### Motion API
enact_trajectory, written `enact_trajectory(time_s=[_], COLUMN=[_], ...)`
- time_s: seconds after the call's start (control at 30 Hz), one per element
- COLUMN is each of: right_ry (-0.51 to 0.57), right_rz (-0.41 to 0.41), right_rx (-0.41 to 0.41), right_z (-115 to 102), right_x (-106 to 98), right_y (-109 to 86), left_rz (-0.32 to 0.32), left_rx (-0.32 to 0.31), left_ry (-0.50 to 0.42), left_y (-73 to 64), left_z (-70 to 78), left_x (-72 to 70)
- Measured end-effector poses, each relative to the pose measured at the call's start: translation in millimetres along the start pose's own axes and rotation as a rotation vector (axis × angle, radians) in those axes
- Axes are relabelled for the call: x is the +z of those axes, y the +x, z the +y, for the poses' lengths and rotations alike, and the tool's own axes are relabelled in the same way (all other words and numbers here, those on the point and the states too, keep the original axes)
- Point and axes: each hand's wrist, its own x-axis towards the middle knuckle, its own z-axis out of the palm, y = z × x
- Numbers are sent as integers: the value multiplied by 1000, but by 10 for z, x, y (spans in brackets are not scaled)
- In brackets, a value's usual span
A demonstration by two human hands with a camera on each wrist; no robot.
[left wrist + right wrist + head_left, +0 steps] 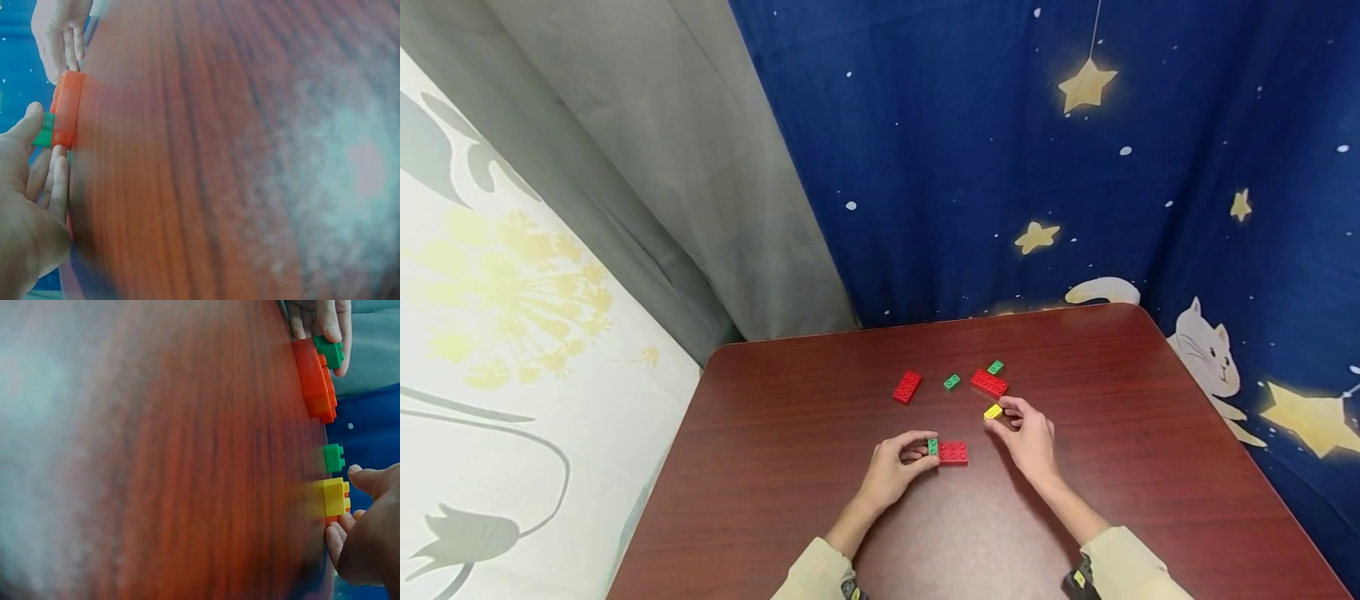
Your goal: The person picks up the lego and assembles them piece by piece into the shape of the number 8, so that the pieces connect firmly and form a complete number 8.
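My left hand [891, 468] pinches a small green brick [932, 447] at the left end of a red brick [953, 452] with several studs. In the left wrist view the green brick [44, 130] sits against the stud side of the red brick [68, 109]. My right hand [1030, 440] is around a small yellow brick [993, 412] on the table, its thumb and fingers at either side. A gap shows between the thumb and the yellow brick [335, 497] in the right wrist view. Whether the other fingers touch it is unclear.
Farther back on the brown table [790, 417] lie a red brick [907, 387], a small green brick [952, 382], another red brick [989, 383] and a second green brick [996, 367] close behind it. Curtains [955, 167] hang behind the table's far edge.
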Motion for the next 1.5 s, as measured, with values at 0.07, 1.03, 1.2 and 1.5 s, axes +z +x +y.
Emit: enact_trajectory(time_s=[0.07, 1.03, 1.2, 1.5], right_ry=[-21, 62, 111, 110], right_rz=[-9, -206, -308, -380], right_rx=[6, -122, -90, -136], right_z=[13, -70, -136, -148], right_x=[14, 117, 136, 155], right_y=[15, 153, 187, 225], left_rz=[-5, -29, -20, 1], left_rx=[-4, 26, 13, -9], left_ry=[6, 131, 120, 104], left_y=[1, 291, 375, 470], left_z=[9, 20, 13, -9], left_x=[-5, -64, -69, -74])
